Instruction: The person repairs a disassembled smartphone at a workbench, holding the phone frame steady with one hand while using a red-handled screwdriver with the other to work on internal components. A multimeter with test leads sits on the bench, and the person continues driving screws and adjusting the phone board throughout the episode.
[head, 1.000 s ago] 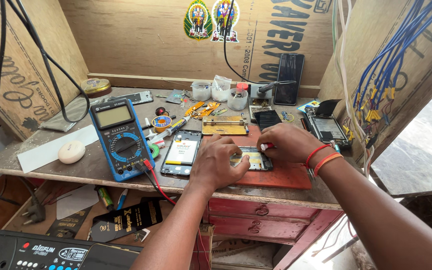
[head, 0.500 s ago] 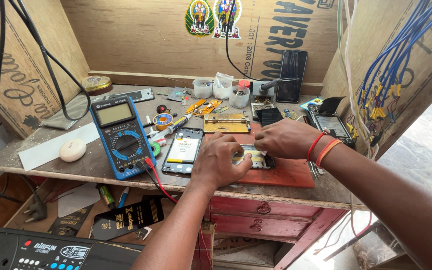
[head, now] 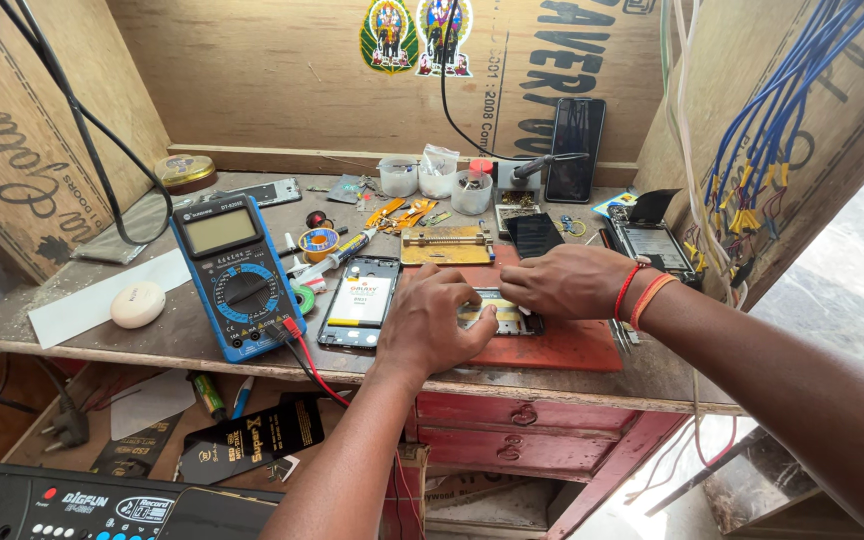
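Opened phone [head: 502, 317] lies flat on the red mat [head: 562, 345], near the bench front edge, roughly centre of the wooden bench [head: 82, 345]; its innards show metal shields and a yellowish strip, mostly covered by both hands. Left hand [head: 437, 325] comes in from 6 o'clock, fingers curled, thumb and fingertips pressed on the phone's near-left end, partly closed around that edge. Right hand [head: 567, 283] comes in from 3 o'clock, palm down, fingers bent onto the phone's top edge; red and orange bands on the wrist. Whether either hand pinches a small part or tool, cannot tell. Room: mat's right half at 3 o'clock is bare; front edge just beyond the mat at 6. At 9 o'clock, just beside the left hand, a second open phone [head: 360, 300] with a white battery label, dark glossy frame. Further at 9, blue multimeter [head: 232, 275], hard plastic, rotary dial, red and black leads trailing off the front edge. At 12, brass-coloured board holder [head: 446, 245], flat metal, close to the knuckles. Behind it small white plastic cups [head: 435, 178] and a black phone [head: 574, 150] leaning upright on the plywood back wall. White oval pebble-shaped object [head: 138, 304] far at 9.
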A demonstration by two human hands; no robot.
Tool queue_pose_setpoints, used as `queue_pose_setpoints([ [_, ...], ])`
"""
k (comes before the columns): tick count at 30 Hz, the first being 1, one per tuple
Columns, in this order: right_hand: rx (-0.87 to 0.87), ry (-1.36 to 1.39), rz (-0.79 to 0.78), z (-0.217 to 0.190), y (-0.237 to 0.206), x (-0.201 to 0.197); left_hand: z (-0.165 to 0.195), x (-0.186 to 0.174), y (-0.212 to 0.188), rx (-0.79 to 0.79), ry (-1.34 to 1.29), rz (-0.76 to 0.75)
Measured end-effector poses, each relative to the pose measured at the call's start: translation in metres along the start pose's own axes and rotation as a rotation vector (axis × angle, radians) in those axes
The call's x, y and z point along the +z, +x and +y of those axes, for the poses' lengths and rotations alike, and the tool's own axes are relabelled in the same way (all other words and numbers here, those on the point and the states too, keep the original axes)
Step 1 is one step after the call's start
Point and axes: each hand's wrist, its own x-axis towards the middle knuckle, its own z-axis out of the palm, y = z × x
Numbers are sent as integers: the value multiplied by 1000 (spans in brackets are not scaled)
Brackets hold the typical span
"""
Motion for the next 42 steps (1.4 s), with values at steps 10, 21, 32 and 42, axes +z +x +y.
queue_pose_setpoints([
  [10,211,235,-7,7,-5,3,0,3,0,4,2,5],
  [21,394,660,191,7,4,-13,0,0,0,13,5,4],
  [32,705,1040,1118,-12,5,-2,-1,-2,-1,11,7,11],
  [42,766,948,1424,-39,17,56,2,-1,-1,8,1,16],
])
